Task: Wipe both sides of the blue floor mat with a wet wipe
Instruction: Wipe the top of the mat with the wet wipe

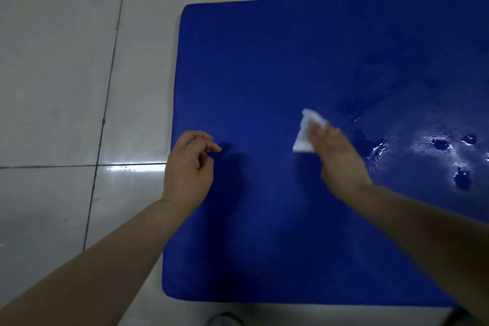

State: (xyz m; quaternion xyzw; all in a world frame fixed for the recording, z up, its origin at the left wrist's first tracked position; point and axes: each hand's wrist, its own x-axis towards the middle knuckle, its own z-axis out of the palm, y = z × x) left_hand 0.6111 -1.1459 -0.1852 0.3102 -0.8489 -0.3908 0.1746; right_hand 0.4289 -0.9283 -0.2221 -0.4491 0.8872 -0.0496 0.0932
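The hands sit mid-frame, both over the near-left part of the mat (pixel 264 74). The left hand (pixel 189 164) is at the mat's left edge, left of centre in the frame, fingers loosely curled with the thumb and forefinger nearly meeting; it grips nothing, and I cannot tell whether it touches the mat or hangs just above. The right hand (pixel 336 159) is right of centre, fingers closed on a crumpled white wipe (pixel 304 135), which sticks out up and to the left of the fingertips. The hand is blurred, and whether the wipe is pressed to the mat is not clear.

The mat lies flat on the tiled floor (pixel 66 61), filling the centre and right of the frame and cut off at the right edge. Its long axis appears to run left to right across the frame, though the right end is out of view. Its near edge is at the bottom of the frame, its far edge at the top.

Wet sheen and dark blotches cover the mat to the right of the right hand; the part between and beyond the hands, toward the upper left, looks matt and dry. So the unwiped ground likely lies left and farther out from the wipe, and the right hand, already holding it, is the one to sweep there. The underside seems not yet reached.
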